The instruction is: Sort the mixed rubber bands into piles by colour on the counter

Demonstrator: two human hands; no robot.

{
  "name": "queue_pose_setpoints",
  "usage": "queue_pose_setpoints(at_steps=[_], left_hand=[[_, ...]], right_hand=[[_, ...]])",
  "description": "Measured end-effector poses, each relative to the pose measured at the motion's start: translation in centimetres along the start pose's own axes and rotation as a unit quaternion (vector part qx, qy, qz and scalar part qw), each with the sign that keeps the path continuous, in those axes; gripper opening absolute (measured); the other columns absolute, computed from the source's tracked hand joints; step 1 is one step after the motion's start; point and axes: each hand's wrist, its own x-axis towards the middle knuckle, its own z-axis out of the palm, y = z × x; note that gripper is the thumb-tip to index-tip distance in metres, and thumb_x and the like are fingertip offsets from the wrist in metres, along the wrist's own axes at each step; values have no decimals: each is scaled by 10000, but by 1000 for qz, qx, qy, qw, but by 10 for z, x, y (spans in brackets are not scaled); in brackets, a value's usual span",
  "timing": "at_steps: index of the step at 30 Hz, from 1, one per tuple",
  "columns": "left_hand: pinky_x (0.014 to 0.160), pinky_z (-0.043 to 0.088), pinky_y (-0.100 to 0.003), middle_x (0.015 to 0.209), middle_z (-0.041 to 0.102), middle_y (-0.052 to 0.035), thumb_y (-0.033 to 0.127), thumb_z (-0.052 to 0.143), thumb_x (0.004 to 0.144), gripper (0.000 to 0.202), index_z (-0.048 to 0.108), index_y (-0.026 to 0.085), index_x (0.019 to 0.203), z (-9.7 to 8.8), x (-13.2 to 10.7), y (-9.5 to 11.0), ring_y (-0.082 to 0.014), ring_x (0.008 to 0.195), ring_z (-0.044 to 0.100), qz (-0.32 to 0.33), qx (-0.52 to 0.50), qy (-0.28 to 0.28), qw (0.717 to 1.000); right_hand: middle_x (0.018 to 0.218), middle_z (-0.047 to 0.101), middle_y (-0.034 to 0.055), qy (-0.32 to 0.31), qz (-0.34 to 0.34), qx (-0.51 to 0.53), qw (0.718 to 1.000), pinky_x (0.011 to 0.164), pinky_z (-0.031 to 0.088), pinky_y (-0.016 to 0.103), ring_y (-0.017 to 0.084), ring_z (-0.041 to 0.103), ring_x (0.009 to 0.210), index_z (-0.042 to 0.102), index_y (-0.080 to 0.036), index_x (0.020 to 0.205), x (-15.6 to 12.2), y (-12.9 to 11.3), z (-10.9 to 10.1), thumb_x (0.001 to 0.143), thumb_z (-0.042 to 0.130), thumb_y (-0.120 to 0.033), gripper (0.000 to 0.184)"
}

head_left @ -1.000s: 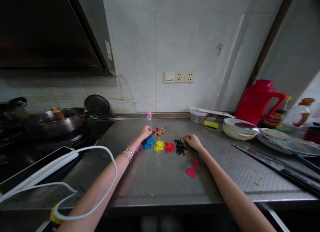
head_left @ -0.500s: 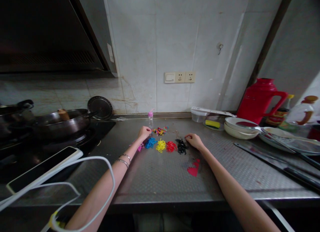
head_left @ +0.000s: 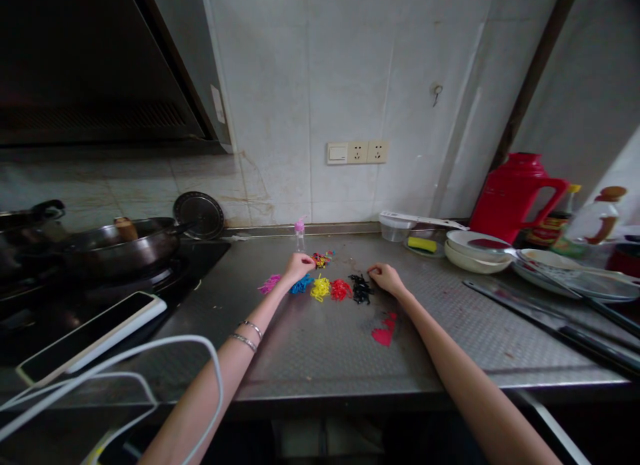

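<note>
My left hand (head_left: 299, 265) is closed, thumb and fingertips together at the left edge of a mixed-colour heap of small rubber bands (head_left: 323, 259). Its wrist passes over the gap between a pink pile (head_left: 271, 284) and a blue pile (head_left: 302, 285), partly covering the blue. Along the same row lie a yellow pile (head_left: 320, 289), a red pile (head_left: 341, 289) and a black pile (head_left: 361, 289). Just right of the black bands, my right hand (head_left: 385, 278) rests with fingers curled together. Whatever either pinch holds is too small to make out.
A small clear bottle with a pink cap (head_left: 300, 235) stands behind my left hand. Red heart-shaped pieces (head_left: 384, 331) lie nearer me. At right are bowls (head_left: 477, 251), a long black-handled tool (head_left: 545, 321) and a red thermos (head_left: 515, 198). A white cable (head_left: 210, 348) loops by my left forearm.
My left hand has shifted right, onto the edge of the mixed heap, uncovering the pink pile. My right hand stays beside the black bands. The view has moved slightly.
</note>
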Motion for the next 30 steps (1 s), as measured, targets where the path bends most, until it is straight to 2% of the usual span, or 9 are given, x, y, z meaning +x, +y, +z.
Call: queue_pose_setpoints(at_steps=[3,6,10,16,22,30], left_hand=[[631,430,-224,710,662,-39,214,556,659,160,674,122,712,12,-13,18,-131,659,577,53,25,-65,996],[663,427,-228,713,665,-34,189,552,649,152,680,140,714,24,-24,33,-133,675,578,76,68,-95,990],[689,422,-239,758,671,-34,181,545,641,169,684,174,737,34,-35,46,-149,728,582,80,119,-96,985],[660,423,-231,796,673,-46,193,533,650,205,683,179,788,35,-43,57,-151,727,584,77,120,-94,985],[624,425,-218,747,675,-60,207,507,674,198,686,153,738,33,-41,60,-138,666,586,63,106,-102,987],[605,430,-212,711,674,-67,189,556,632,159,690,139,702,36,-40,59,-132,633,585,24,81,-90,992]], right_hand=[[646,598,12,2,-1,-1,1000,544,334,185,117,519,611,664,-174,827,-1,0,0,663,466,-196,258],[654,602,12,1,0,4,1000,552,339,184,117,524,618,666,-177,825,-2,0,0,660,463,-194,262],[678,614,14,-1,-2,9,1000,568,347,180,117,533,639,667,-179,830,-3,0,0,659,464,-189,266],[672,619,17,-4,-12,10,1000,564,348,183,120,534,631,668,-174,834,-2,1,0,661,463,-191,268],[637,607,6,-6,-11,16,1000,557,348,183,119,534,614,664,-174,824,-1,3,1,658,473,-185,254],[619,586,9,2,-17,7,1000,550,342,194,122,515,593,662,-176,821,-2,3,2,663,460,-216,260]])
